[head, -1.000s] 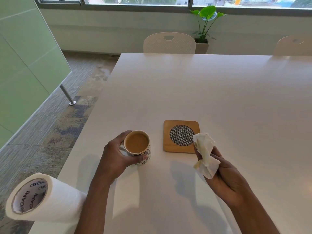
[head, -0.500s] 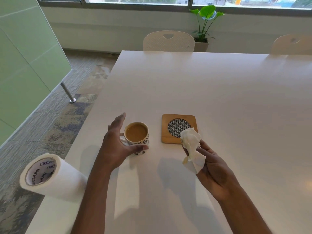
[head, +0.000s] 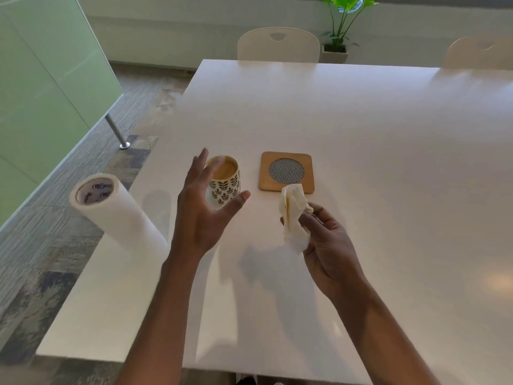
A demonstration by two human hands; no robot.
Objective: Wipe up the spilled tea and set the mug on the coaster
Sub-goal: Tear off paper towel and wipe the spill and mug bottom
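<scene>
Mug released, left hand drawn back, spread empty | right hand closed on crumpled tissue | mug judged full, breakable, best gripped round body | coaster bare

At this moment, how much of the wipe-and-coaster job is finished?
Done, apparently: the white table shows no visible spill, and the crumpled white paper towel in the right hand is tea-stained. In hand: the open left hand hovers beside the leaf-patterned mug of tea without gripping it. Left: the mug stands on the table beside the empty square wooden coaster.
</scene>
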